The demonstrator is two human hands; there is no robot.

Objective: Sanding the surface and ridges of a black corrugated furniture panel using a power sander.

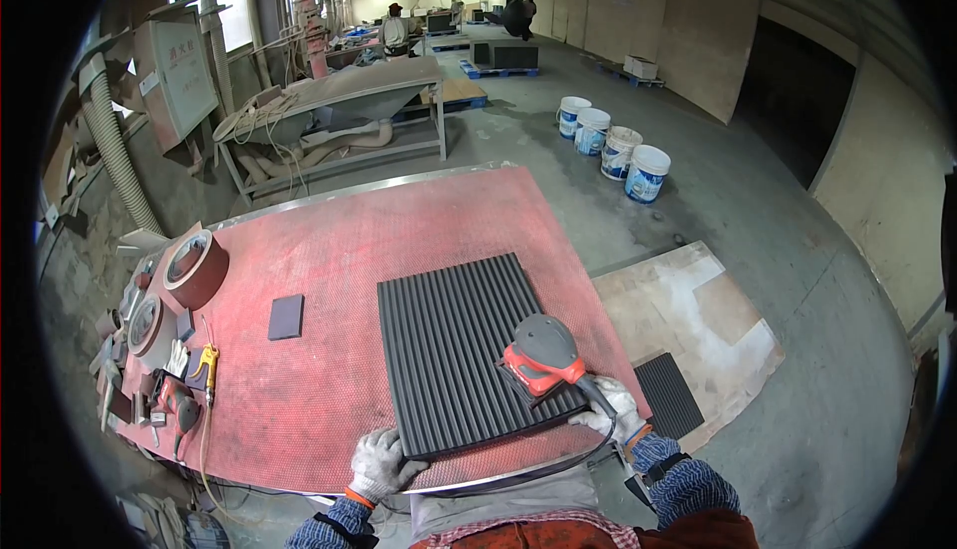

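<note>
Where the black ridged rectangular panel [449, 355] lay: flat on the red textured tabletop [319, 399], toward its near right part, its ridges running from the far side to the near edge.
Left hand: the white-gloved left hand [381, 464] was partly closed, with fingers bent and thumb out, holding the near left corner of the panel.
Right hand: the white-gloved right hand [613, 411] was half curled at the near right corner of the panel, just beyond the sander's tail end; whether it had hold of the panel or the cord could not be told.
Sander: a red power sander with a rounded grey top [544, 345] rested on the right side of the panel, its black cord [596, 395] passing over the right hand.
Tabletop, left of the panel: a small dark grey square pad [286, 317] lay alone.
Tabletop's left edge: two brown rolls of strip material [207, 282] stood near a yellow air gun [206, 365] and a second red-and-dark power tool [181, 407].
Floor at right: a dark ridged piece [670, 394] lay on a worn tan sheet [733, 325]; four white-and-blue buckets [648, 175] stood in a row beyond.
Background: a grey metal bench [349, 80] stood past the table, and a person [396, 30] was visible farther off.
</note>
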